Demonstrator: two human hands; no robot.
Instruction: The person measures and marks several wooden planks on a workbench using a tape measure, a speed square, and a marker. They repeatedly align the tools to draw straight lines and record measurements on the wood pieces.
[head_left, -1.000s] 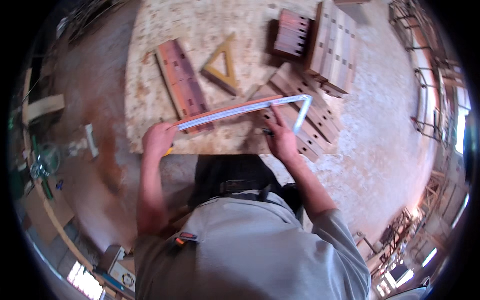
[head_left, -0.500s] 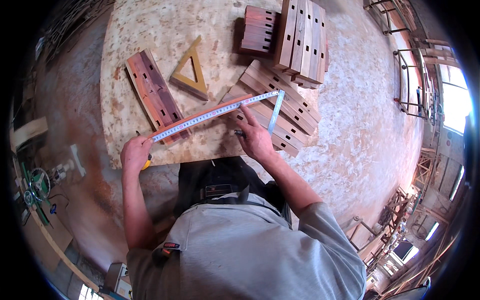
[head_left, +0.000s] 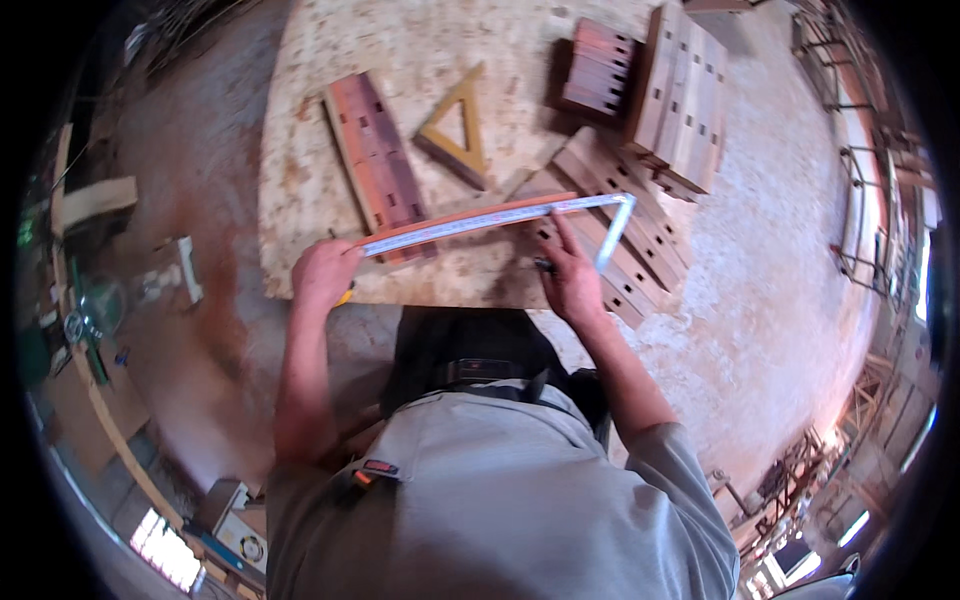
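A thin reddish wooden strip (head_left: 480, 216) lies slantwise over the near part of the table, and a tape measure's white blade (head_left: 480, 224) runs along its near edge. Past the strip's right end the blade bends sharply back toward me. My left hand (head_left: 325, 275) is closed at the left end of both; a bit of the yellow tape case (head_left: 346, 293) shows beneath it. With the index finger stretched onto the blade, my right hand (head_left: 576, 285) keeps its other fingers curled round a small dark pen-like thing (head_left: 544, 265), mostly hidden.
Slotted boards (head_left: 375, 150) and a yellow triangular square (head_left: 462, 135) lie on the plywood table (head_left: 300, 150). More slotted boards fan out at right (head_left: 640, 230), below a stack of boards (head_left: 680, 95) and a reddish block pile (head_left: 597, 68). Metal racks (head_left: 860, 215) stand far right.
The whole view has shifted, so the table and both hands sit farther right in it. My hands, the strip and the tape keep about the same places relative to each other.
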